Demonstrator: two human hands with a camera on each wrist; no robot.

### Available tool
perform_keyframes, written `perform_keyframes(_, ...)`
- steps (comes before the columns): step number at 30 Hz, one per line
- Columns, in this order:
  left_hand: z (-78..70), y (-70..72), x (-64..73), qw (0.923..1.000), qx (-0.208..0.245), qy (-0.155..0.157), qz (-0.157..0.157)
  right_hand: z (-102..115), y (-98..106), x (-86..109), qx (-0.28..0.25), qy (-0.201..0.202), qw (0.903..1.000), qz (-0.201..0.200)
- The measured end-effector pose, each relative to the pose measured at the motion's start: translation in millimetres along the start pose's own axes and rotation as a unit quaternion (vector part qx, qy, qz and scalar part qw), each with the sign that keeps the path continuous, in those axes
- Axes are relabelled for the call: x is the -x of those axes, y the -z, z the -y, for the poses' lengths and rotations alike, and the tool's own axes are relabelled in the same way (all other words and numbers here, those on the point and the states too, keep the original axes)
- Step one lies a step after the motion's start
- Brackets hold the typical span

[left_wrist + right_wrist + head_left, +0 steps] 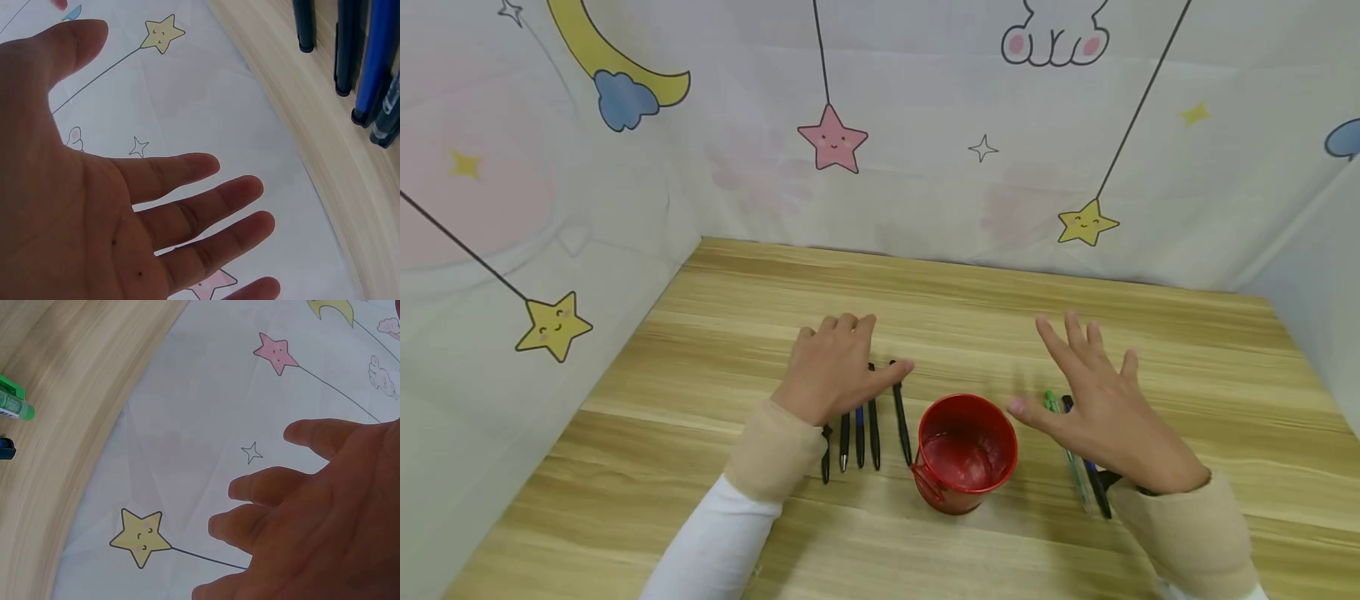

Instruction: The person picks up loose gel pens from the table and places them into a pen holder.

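Note:
Both hands hover above a wooden table, holding nothing. My left hand has its fingers loosely extended and thumb out, over a row of pens. In that row are a blue pen and several black pens; another black pen lies apart, beside the bucket. The left wrist view shows the blue pen off the fingertips. Between the hands stands a small red bucket, upright, with no pens inside. My right hand spreads its fingers above a green pen and a dark pen, partly hiding them.
A white cloth printed with stars and a moon hangs behind the wooden table and along both sides. Bare wood extends behind the hands to the back cloth.

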State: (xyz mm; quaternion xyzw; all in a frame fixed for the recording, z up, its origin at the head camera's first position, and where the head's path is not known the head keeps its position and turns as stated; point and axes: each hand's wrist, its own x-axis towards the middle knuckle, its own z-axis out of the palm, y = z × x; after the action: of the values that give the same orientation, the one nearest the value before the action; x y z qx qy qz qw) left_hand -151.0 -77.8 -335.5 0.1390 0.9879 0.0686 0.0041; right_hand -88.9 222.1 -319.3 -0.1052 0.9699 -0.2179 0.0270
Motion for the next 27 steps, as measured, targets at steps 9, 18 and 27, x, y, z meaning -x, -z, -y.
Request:
perform_keyframes(9,-2.8,-3.9,-0.8,1.0,-0.006,0.0,0.0,-0.9,-0.6,-0.7,-0.001,0.005,0.9999,0.009)
perform_keyframes(18,-4.2,-9.5,-2.1,0.9998,-0.016,-0.005,0.009,-0.1,-2.2,-2.1,-0.022,0.022,0.999,0.031)
perform_keyframes(27,-6.5,-15.9,-3.7,0.9995,-0.028,-0.008,0.011,0.7,-5.2,-1.7,-0.038,0.05,0.9974,0.037)
